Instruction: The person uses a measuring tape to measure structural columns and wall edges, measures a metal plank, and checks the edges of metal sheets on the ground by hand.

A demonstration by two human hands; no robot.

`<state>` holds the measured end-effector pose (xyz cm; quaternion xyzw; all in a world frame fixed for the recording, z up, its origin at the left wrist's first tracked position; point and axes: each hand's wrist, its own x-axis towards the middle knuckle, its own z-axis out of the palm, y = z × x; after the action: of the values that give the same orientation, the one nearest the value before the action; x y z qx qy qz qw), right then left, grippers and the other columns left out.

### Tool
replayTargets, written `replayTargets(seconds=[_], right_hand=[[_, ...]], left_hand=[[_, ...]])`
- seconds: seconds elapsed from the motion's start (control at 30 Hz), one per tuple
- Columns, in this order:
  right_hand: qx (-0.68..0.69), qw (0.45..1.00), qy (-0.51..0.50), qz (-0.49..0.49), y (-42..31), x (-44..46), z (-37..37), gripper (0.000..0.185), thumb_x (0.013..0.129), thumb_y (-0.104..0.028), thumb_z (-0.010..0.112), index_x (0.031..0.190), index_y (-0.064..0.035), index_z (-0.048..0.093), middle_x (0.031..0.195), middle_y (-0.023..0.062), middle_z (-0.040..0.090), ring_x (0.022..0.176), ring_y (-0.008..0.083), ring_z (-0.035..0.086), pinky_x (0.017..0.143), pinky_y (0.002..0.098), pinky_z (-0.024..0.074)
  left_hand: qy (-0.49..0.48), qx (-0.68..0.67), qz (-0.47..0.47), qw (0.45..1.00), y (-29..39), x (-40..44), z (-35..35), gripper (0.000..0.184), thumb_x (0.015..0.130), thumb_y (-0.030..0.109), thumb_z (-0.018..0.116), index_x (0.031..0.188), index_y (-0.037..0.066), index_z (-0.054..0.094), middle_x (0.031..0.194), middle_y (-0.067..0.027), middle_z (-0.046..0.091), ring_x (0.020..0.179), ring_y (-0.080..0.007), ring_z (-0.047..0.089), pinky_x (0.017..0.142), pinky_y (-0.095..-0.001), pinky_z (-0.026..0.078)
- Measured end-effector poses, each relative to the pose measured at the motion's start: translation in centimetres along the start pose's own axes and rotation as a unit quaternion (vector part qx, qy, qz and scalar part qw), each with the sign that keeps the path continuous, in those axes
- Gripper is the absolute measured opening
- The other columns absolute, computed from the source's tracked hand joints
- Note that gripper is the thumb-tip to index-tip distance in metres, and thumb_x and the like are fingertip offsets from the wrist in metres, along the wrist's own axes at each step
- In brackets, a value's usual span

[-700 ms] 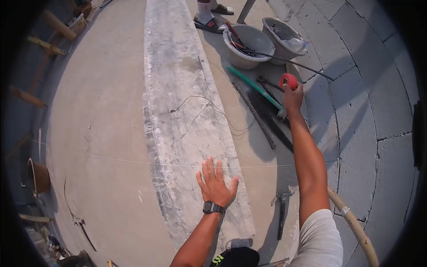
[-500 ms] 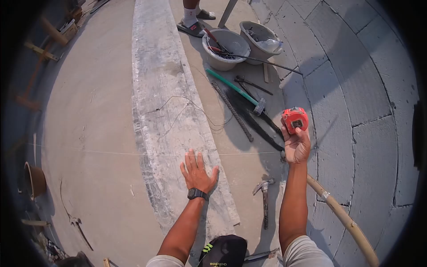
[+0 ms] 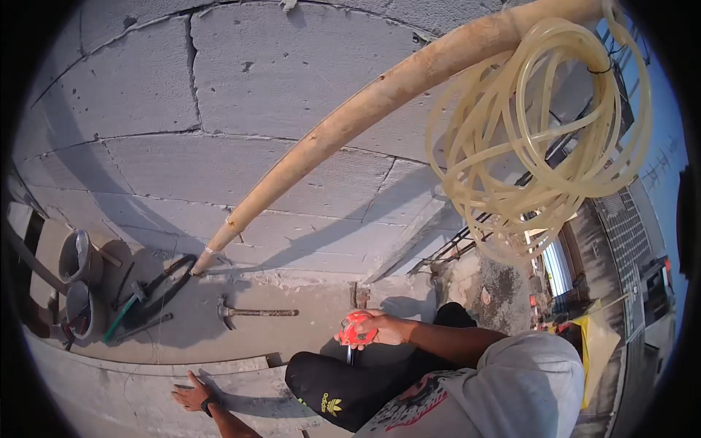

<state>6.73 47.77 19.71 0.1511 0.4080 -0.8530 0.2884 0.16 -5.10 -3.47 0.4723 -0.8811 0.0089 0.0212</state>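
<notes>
Red tape measure (image 3: 357, 329), black trousers (image 3: 310, 372) with yellow logo (image 3: 332, 405), pale-yellow hose (image 3: 520, 109), 2 grey buckets (image 3: 94, 263)

The right hand (image 3: 383, 328) has drawn the red tape measure (image 3: 353, 330) back from out ahead to beside the person's knee (image 3: 312, 374), so the hammer (image 3: 257, 312) now lies ahead of that hand instead of nearer the body. The view has swung right, bringing in a coil of yellowish hose (image 3: 527, 95) high beyond the hand.

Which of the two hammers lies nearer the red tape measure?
The brown-handled hammer, lying by itself. The green-handled hammer lies farther from the tape measure, among other tools near the buckets.
</notes>
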Motion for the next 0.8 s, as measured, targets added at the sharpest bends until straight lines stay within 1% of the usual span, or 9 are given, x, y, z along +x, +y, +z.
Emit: replayTargets(seconds=[0.07,0.13,0.2,0.33,0.5,0.6,0.67,0.73,0.8], right_hand=[[-0.042,0.999,-0.008,0.026,-1.6,-3.7,-1.9,0.046,0.084,-0.020,0.064,0.124,-0.0064,0.046,0.118,0.0159,0.059,0.100,0.0224,0.061,0.076,0.0323,0.0511],[-0.048,0.999,-0.025,0.000,-1.2,-5.2,-5.0,0.052,0.083,-0.022,0.066,0.128,-0.0065,0.046,0.120,0.0146,0.059,0.100,0.0206,0.061,0.076,0.0322,0.0510],[-0.093,0.995,0.024,0.025,-1.4,-8.0,-6.1,0.051,0.083,-0.022,0.067,0.128,-0.0058,0.048,0.120,0.0138,0.059,0.099,0.0200,0.061,0.076,0.0314,0.0510],[-0.062,0.995,0.075,-0.011,0.2,-10.7,-8.0,0.054,0.084,-0.027,0.067,0.129,-0.0051,0.048,0.119,0.0102,0.060,0.102,0.0194,0.060,0.079,0.0311,0.0485],[0.052,0.994,0.077,-0.053,1.1,-12.2,-8.7,0.046,0.084,-0.039,0.065,0.117,-0.0087,0.055,0.104,0.0066,0.061,0.095,0.0167,0.060,0.073,0.0296,0.0484],[-0.063,0.972,0.182,-0.134,2.2,-12.3,-10.2,0.039,0.087,-0.037,0.063,0.111,-0.0074,0.057,0.101,0.0067,0.061,0.092,0.0164,0.060,0.073,0.0298,0.0488],[-0.268,0.884,0.238,-0.299,2.4,-12.8,-11.3,0.035,0.088,-0.032,0.062,0.109,-0.0040,0.057,0.101,0.0082,0.060,0.092,0.0178,0.060,0.076,0.0313,0.0480],[-0.315,0.877,0.210,-0.296,2.2,-13.8,-12.4,0.035,0.087,-0.022,0.064,0.115,-0.0032,0.053,0.111,0.0084,0.055,0.107,0.0151,0.051,0.090,0.0305,0.0402],[-0.241,0.896,0.185,-0.323,3.5,-13.3,-13.8,0.044,0.088,-0.020,0.063,0.123,-0.0033,0.044,0.106,0.0086,0.054,0.095,0.0142,0.053,0.083,0.0304,0.0424]], left_hand=[[0.076,0.044,0.040,0.995,-0.4,-2.7,-0.4,0.077,0.085,0.066,0.044,0.134,0.006,0.043,0.135,-0.0171,0.045,0.127,-0.0297,0.040,0.099,-0.0508,0.033],[-0.088,-0.002,0.191,0.978,1.5,-2.5,-0.6,0.087,0.089,0.063,0.029,0.140,-0.007,0.028,0.143,-0.0271,0.031,0.134,-0.0440,0.024,0.108,-0.0536,0.022],[-0.095,-0.219,0.222,0.945,5.7,-10.7,-4.9,0.070,0.089,0.054,0.042,0.129,-0.004,0.041,0.125,-0.0234,0.046,0.116,-0.0346,0.042,0.094,-0.0462,0.035],[-0.201,-0.600,0.293,0.717,14.3,-29.2,-17.8,0.034,0.090,0.024,0.058,0.105,-0.006,0.060,0.083,-0.0150,0.064,0.069,-0.0170,0.060,0.061,-0.0285,0.048],[-0.437,-0.472,0.476,0.600,19.4,-43.2,-23.2,0.029,0.092,0.025,0.054,0.095,-0.004,0.060,0.069,-0.0076,0.059,0.061,-0.0136,0.053,0.057,-0.0275,0.044],[-0.452,-0.377,0.576,0.568,20.5,-45.4,-20.3,0.034,0.094,0.028,0.052,0.077,-0.001,0.059,0.060,-0.0059,0.057,0.053,-0.0127,0.054,0.052,-0.0268,0.044],[-0.723,-0.337,0.358,0.485,21.3,-46.3,-21.1,0.037,0.095,0.032,0.050,0.073,0.003,0.057,0.058,-0.0048,0.057,0.047,-0.0110,0.052,0.045,-0.0237,0.042],[-0.764,-0.369,0.323,0.418,22.0,-47.4,-19.7,0.037,0.095,0.034,0.051,0.075,0.004,0.058,0.057,-0.0035,0.057,0.043,-0.0089,0.051,0.040,-0.0210,0.041],[-0.791,-0.322,0.347,0.389,21.9,-48.4,-18.9,0.035,0.091,0.022,0.044,0.111,-0.002,0.059,0.078,-0.0048,0.063,0.051,-0.0082,0.049,0.044,-0.0215,0.036]])
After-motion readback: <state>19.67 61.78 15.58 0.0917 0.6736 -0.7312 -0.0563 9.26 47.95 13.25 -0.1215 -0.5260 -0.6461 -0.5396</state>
